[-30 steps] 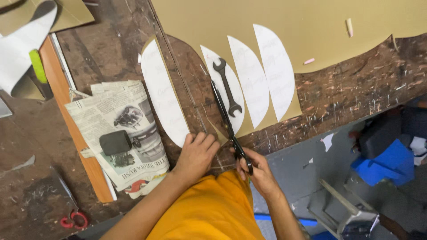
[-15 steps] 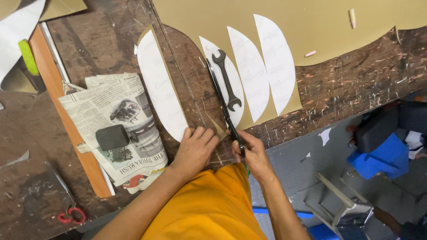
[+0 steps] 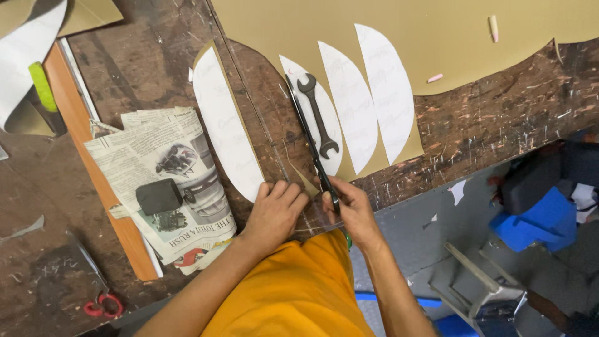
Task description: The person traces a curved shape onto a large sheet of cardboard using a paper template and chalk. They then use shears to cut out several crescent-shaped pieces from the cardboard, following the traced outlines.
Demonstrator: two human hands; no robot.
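Table (image 3: 499, 118): dark brown wood, scratched pale. Sheet material (image 3: 374, 37): tan. Curved templates (image 3: 384, 87): white. Scissors (image 3: 312, 146): black. Wrench (image 3: 318, 118): dark grey. Newspaper (image 3: 156, 168): black-and-white print with red patches. Sleeve (image 3: 293, 293): orange-yellow. Wooden strip (image 3: 93, 168): orange. Small scissor handles (image 3: 103, 307): red.

Bare surface (image 3: 499, 118) lies open right of the right hand (image 3: 352, 209). A wrench (image 3: 318, 115) and white templates (image 3: 368, 93) crowd ahead; newspaper (image 3: 156, 175) blocks the left.
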